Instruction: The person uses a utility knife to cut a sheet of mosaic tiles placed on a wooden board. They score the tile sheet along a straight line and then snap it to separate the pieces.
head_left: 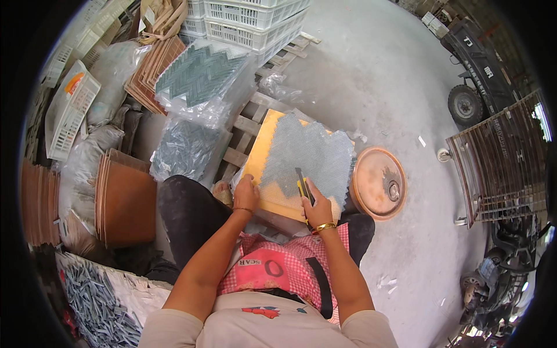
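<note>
In front of me a yellow board (266,139) lies tilted over my lap area. On it rests a grey mesh-backed mosaic sheet (307,152) with zigzag edges; yellow shows through the mesh near its lower part. My left hand (246,193) is closed at the board's left edge, its fingertips partly hidden. Over the lower part of the sheet, my right hand (318,210) grips a yellow and black utility knife (303,190), its tip pointing away from me. I cannot tell whether the blade touches the mesh.
Wrapped herringbone tile stacks (200,72) and a bag of loose dark tiles (187,148) stand at left, by a wooden pallet (248,124). Brown boards (125,200) are stacked nearer. A round orange-brown lid (371,180) is right of the board; a metal rack cart (499,159) stands farther right.
</note>
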{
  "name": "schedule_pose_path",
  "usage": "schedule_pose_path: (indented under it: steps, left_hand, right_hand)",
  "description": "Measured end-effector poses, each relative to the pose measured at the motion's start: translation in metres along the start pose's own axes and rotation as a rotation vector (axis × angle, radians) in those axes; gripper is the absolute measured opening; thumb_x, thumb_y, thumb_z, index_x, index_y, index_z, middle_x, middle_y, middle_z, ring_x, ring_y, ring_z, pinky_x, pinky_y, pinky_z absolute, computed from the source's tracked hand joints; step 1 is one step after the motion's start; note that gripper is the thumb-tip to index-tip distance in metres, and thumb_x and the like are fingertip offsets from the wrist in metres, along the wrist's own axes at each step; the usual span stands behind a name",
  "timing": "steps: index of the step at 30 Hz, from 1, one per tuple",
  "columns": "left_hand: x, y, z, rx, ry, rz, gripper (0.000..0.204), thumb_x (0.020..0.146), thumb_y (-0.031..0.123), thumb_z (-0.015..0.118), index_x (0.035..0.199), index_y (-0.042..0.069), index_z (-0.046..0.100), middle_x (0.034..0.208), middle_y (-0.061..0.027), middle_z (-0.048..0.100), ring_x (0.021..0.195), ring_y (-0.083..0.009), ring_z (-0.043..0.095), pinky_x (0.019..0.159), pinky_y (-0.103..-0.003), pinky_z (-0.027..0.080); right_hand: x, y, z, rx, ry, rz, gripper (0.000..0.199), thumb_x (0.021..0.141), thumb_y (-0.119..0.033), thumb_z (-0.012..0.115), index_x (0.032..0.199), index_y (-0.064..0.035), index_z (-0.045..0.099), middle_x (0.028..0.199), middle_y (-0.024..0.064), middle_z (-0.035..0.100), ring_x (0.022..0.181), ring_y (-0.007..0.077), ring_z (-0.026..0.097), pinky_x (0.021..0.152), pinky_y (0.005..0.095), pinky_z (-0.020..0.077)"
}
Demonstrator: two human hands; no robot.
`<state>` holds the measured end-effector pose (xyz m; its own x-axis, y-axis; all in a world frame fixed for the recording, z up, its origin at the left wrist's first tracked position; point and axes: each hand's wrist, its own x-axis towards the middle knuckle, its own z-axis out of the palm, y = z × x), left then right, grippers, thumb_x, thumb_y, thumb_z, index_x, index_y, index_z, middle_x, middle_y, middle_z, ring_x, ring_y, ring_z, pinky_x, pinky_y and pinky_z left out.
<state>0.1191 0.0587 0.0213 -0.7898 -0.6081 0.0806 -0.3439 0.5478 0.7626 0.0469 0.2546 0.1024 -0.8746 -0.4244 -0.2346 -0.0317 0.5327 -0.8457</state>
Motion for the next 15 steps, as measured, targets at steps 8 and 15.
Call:
schedule_pose_path:
  steps: [8,15]
  left_hand:
    - [-0.003,0.016,0.003,0.203,-0.082,-0.186,0.014,0.072,0.013,0.062,0.081,0.003,0.059,0.081,-0.0171,0.057,0.08,-0.0339,0.057,0.07,-0.041,0.045]
    - [-0.004,0.012,0.011,0.158,0.02,-0.18,0.011,0.072,0.013,0.06,0.074,0.002,0.061,0.08,-0.0168,0.058,0.078,-0.0339,0.057,0.07,-0.042,0.045]
  right_hand:
    - [0.027,0.025,-0.04,-0.098,0.206,-0.027,0.051,0.079,-0.014,0.058,0.127,-0.0045,0.043,0.074,0.017,0.064,0.059,0.025,0.064,0.055,0.0348,0.0507]
    - [0.151,0.038,-0.063,-0.478,0.249,-0.17,0.039,0.079,-0.019,0.06,0.109,-0.0007,0.045,0.089,0.0258,0.059,0.084,0.0418,0.057,0.071,0.0446,0.0464]
